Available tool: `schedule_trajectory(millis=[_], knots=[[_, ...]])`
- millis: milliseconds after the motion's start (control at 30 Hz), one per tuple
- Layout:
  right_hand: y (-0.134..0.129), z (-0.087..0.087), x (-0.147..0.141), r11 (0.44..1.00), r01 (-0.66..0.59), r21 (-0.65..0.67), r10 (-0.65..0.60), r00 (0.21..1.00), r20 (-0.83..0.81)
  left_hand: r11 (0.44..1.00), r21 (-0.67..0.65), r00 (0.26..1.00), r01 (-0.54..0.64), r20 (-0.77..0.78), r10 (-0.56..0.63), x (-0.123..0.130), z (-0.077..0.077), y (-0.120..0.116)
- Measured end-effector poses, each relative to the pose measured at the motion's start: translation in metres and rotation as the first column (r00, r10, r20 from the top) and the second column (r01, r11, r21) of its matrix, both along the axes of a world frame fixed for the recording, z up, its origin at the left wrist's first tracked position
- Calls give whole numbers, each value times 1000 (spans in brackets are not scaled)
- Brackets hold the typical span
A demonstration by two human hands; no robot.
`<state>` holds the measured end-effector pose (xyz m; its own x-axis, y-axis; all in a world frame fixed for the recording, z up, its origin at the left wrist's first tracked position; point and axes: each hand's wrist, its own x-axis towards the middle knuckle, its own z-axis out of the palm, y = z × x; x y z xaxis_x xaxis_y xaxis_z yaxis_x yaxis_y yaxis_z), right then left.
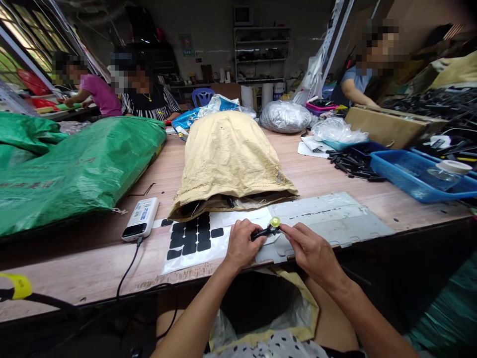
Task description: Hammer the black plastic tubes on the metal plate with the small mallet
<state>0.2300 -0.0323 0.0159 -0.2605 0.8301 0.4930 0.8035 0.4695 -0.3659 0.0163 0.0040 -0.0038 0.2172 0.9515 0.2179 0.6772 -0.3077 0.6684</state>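
My left hand (244, 243) is closed around the black handle-like stem of a small part with a round yellow-green disc (275, 222) at its end. I cannot make out the part's exact kind. The fingers of my right hand (311, 248) are pinched together against the disc end, at its right side. Both hands are just above the table's front edge, over a grey board (328, 214). Left of them lies a white sheet with black rounded-square stickers (191, 233). Beyond my hands, a tan woven sack (231, 154) lies with its dark mouth toward me.
A white power bank (143, 216) with a cable stands left, beside a green sack (85, 169). To the right are black parts (354, 166), a blue tray (421, 179) and a cardboard box (391, 124). An open sack (309, 303) sits at my lap. Several people work around the table.
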Motion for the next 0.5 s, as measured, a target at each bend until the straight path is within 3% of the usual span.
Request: schedule_trajectory(millis=[200, 300, 500], knots=[[-4, 6, -11, 999, -39, 30, 41, 997, -67, 1000, 1, 1000, 9, -5, -9, 0, 0, 0], [-5, 4, -17, 998, -61, 0, 61, 998, 1, 1000, -4, 1000, 3, -16, -3, 0, 1, 0], [11, 5, -5, 1000, 10, 14, -9, 999, -53, 1000, -1, 1000, -6, -6, 6, 0, 3, -2]])
